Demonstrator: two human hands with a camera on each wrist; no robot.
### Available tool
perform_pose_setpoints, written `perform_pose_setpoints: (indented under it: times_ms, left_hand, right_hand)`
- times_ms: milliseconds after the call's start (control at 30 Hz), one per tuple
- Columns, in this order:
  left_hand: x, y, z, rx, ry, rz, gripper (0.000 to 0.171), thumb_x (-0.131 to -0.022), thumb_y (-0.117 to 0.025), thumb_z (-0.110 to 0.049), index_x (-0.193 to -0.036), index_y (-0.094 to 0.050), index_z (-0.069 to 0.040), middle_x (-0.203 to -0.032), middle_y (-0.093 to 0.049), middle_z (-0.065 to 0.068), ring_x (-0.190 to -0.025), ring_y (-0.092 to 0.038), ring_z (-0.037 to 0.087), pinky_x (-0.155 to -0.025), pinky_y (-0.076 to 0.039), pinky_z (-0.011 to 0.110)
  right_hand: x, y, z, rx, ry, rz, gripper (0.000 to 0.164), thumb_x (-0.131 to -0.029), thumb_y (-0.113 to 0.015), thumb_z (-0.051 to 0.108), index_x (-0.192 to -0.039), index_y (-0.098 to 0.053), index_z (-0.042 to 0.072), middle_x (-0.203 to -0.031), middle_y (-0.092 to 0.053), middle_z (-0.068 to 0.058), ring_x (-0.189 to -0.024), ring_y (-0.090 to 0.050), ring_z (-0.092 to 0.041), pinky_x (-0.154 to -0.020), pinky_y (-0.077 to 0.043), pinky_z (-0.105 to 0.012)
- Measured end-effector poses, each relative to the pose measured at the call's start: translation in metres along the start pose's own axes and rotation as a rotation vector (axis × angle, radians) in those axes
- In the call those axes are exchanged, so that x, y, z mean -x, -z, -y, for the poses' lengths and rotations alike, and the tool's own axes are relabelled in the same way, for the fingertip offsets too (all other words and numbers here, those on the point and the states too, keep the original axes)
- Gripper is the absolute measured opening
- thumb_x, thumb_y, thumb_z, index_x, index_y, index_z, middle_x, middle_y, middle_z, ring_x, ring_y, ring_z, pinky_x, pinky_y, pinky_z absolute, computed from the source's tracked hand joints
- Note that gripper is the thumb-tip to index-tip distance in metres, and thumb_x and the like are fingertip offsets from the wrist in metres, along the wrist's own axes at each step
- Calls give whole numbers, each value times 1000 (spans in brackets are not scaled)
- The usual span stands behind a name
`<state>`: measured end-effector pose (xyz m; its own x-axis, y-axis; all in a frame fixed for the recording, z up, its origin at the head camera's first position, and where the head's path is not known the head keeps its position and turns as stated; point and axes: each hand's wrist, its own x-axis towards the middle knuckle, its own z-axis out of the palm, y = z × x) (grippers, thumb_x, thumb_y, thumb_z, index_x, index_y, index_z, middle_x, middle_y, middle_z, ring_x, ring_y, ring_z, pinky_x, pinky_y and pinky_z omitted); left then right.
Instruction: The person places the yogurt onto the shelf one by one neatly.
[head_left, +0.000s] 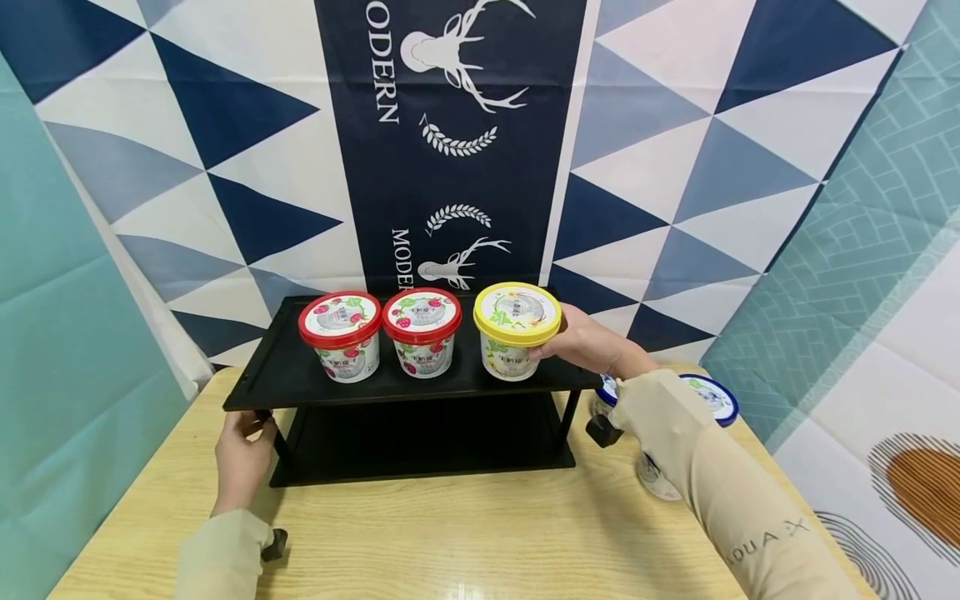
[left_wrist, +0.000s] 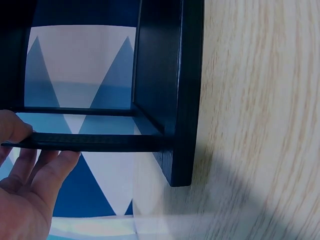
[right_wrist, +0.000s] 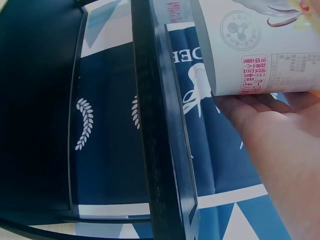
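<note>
A: While the station is being read from left to right, what is the left hand [head_left: 243, 458] doing?

B: It is gripping the front-left post [left_wrist: 110, 142] of the black two-tier rack [head_left: 258, 367], thumb on one side and fingers on the other, apparently steadying it.

A: What is occupying the top board?

B: The left red-lidded tub [head_left: 343, 342] and the right red-lidded tub [head_left: 422, 337] are standing upright, slightly apart. To their right, the yellow-lidded tub [head_left: 516, 337] is being held upright; the right wrist view is showing its base just clear of the board.

A: And the right hand [head_left: 588, 337]?

B: Its thumb and fingers are clamping the yellow-lidded tub's side. Farther right, blue-lidded tubs [head_left: 708, 398] are sitting partly hidden by the right sleeve [head_left: 716, 477].

A: Which step is being performed?

B: Judging by the pose, placement of the yellow-lidded tub. The next move is calling for level lowering, base contact, then finger release, with the left grip bracing the post.
</note>
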<state>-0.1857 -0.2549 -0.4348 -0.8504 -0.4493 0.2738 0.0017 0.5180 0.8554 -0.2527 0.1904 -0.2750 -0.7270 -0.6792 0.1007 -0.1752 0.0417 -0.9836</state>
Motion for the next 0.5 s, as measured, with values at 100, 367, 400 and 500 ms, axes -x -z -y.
perform_pose_setpoints:
  times_ms: [100, 367, 400, 500]
  left_hand:
    - [1, -1, 0, -2, -3, 0, 33, -94, -49, -10, -127, -46, -6, -116, -57, 18, -103, -52, 26, -63, -35, -2]
    - [0, -1, 1, 5, -4, 1, 33, -94, -48, -10, -127, -46, -6, -117, -57, 19, -105, -53, 28, -62, -34, -2]
    - [0, -1, 1, 2, -2, 0, 33, -94, -49, -10, -127, -46, -6, -117, -57, 18, -104, -53, 27, -62, -34, -2]
    - [0, -1, 2, 5, 4, 0, 33, -94, -49, -9, -126, -46, -6, -117, -57, 18, -104, -53, 27, -62, -34, -2]
  right_hand:
    - [0, 0, -3, -9, -9, -6, 73, -75, -63, -3, -140, -32, 6, -129, -50, 3, -122, -46, -14, -112, -25, -50]
    - [1, 0, -7, -9, -3, -10, 73, -74, -63, -3, -140, -32, 5, -129, -51, 2, -122, -47, -14, -106, -36, -37]
    - [1, 1, -7, -9, -1, -9, 73, -74, -63, -3, -140, -32, 5, -129, -51, 2, -122, -47, -14, -107, -35, -38]
    - [0, 1, -6, -10, -6, -13, 73, -74, -63, -3, -140, -32, 5, -129, -51, 2, -122, -47, -14, -110, -31, -44]
